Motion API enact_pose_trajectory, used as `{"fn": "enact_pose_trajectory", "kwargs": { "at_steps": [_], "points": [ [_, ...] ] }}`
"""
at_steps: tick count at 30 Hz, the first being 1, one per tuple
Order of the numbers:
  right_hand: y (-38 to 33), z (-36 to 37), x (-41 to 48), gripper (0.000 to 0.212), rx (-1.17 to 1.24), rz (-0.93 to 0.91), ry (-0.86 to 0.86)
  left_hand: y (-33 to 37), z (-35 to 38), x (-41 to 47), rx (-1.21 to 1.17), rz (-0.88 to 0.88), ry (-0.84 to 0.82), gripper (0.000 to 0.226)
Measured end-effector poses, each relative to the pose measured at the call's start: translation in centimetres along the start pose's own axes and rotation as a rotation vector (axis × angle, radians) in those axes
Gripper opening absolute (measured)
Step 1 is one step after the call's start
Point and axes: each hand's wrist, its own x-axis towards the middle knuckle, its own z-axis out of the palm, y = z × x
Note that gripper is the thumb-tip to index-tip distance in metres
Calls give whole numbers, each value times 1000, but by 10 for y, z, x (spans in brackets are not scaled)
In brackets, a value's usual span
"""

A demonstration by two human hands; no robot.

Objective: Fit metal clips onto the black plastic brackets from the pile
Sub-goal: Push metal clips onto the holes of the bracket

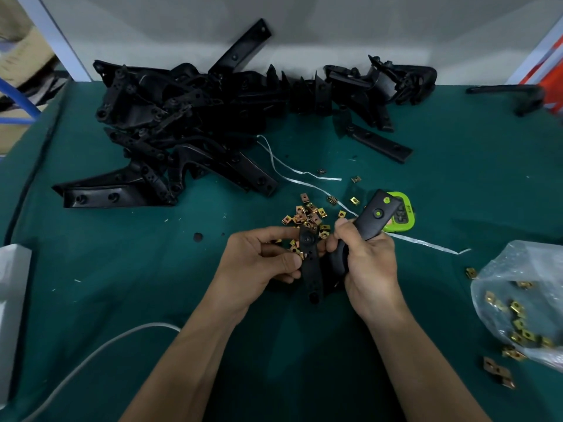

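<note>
- The black bracket (311, 269) is held up over the near middle of the table (152, 269), in both hands.
- It bends like a V. One arm points down toward the person, and the other arm points up and to the right.
- The right hand (365, 263) grips the right arm of the bracket, with its fingers curled tight around it.
- The left hand (262, 260) pinches a small gold metal clip (298, 253) between thumb and finger, right at the edge of the bracket's left arm.
- Just behind the hands lies a little heap of gold clips (307, 216). A few more lie scattered to its right.
- A green timer (403, 219) sits behind the right hand, partly hidden by the bracket.
- A thin white strap (304, 174) trails across the table near the clips.
- The big pile of black brackets (170, 126) is on the far left, against the wall. More brackets (380, 83) lie at the far right.
- A clear plastic bag (524, 300) with clips inside sits at the near right, with some loose clips (499, 371) beside it.
- A white cable (91, 354) and a white box (12, 300) are at the near left.
</note>
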Motion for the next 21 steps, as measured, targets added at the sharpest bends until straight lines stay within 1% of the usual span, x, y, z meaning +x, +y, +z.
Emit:
{"fn": "enact_pose_trajectory", "kwargs": {
  "at_steps": [5, 9, 15, 17, 21],
  "points": [
    [3, 0, 1, 45, -59, -56, -7, -2, 2, -1, 21, -4, 9, 38],
    [10, -1, 2, 41, -108, -99, 19, -5, 0, -1, 52, 0, 42, 47],
    [16, -3, 4, 41, -148, -130, 27, -5, 2, -1, 123, 20, 62, 53],
    [18, -3, 4, 41, -164, -140, 33, -5, 1, 0, 125, 16, 34, 53],
    [20, -2, 6, 40, -188, -149, 10, -4, 3, 1, 14, -16, -85, 49]
  ]
}}
